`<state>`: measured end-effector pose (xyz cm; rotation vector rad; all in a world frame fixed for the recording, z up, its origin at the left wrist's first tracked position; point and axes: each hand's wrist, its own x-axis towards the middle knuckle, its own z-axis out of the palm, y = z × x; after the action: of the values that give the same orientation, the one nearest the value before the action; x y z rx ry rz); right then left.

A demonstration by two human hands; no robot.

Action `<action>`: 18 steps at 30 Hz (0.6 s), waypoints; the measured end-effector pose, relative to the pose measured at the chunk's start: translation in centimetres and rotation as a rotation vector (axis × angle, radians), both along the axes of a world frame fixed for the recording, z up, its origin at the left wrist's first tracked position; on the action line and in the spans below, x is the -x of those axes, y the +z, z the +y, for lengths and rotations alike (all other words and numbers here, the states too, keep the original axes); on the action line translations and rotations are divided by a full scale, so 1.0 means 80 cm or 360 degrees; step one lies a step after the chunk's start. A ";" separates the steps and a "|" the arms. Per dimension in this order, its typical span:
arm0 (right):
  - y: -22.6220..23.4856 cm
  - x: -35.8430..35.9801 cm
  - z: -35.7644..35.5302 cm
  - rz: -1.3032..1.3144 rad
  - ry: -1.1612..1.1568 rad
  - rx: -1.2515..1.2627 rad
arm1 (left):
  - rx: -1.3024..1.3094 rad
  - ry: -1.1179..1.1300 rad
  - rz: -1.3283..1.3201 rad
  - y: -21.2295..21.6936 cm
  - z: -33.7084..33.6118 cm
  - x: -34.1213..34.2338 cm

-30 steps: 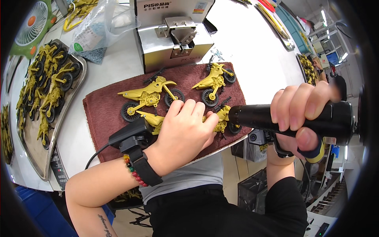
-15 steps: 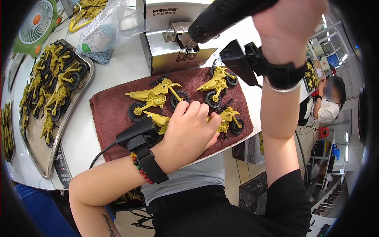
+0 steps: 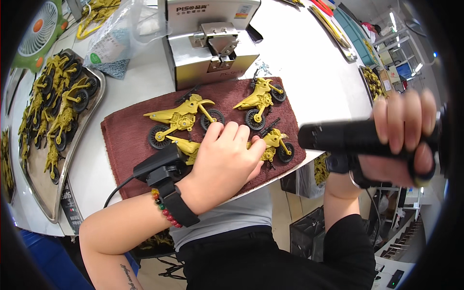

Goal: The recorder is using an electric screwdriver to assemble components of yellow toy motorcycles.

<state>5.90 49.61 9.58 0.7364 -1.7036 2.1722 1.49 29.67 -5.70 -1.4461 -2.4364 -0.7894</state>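
My left hand (image 3: 224, 157) is closed on a yellow toy motorcycle (image 3: 273, 144) with black wheels, near the front edge of a maroon towel (image 3: 126, 145). The fingers and palm hide the middle of that toy. Two more yellow toy motorcycles lie on their sides behind it: one (image 3: 180, 117) to the left, the other (image 3: 261, 96) to the right. Off to the right, my right hand (image 3: 403, 125) grips a black electric screwdriver (image 3: 338, 136). Its tool end points left, just past the towel's right edge, and is blurred by motion.
Behind the towel stands a metal screw-feeding machine (image 3: 208, 55). At left, a metal tray (image 3: 62, 205) holds a heap of yellow toy motorcycles. A clear plastic bag (image 3: 118, 41) and a green fan (image 3: 38, 31) are at the back left. More trays stand at the far right.
My right hand has brought the screwdriver from the screw-feeding machine's front down to the right, beside the towel. My left hand keeps its hold on the toy motorcycle. The view has shifted slightly.
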 end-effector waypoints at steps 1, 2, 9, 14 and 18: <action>-0.008 -0.012 0.002 0.0077 -0.0080 -0.0022 | 0.0042 0.0011 0.0017 0.000 -0.001 0.000; -0.004 -0.030 0.018 0.0061 -0.0079 -0.0161 | 0.0033 -0.0001 0.0022 0.003 0.001 -0.001; -0.022 -0.064 0.035 0.0045 -0.0175 -0.0315 | 0.0034 0.0003 0.0013 0.005 0.003 0.000; -0.048 -0.054 0.025 -0.0023 -0.0274 -0.0154 | 0.0087 0.0000 -0.0011 0.007 0.004 -0.001; -0.045 -0.053 0.024 -0.0035 -0.0165 -0.0237 | 0.0073 0.0015 0.0023 0.007 0.003 -0.003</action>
<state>10.13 51.57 5.97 0.6474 -1.8870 2.0088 1.71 29.90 -5.13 -1.4503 -2.4644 -0.7230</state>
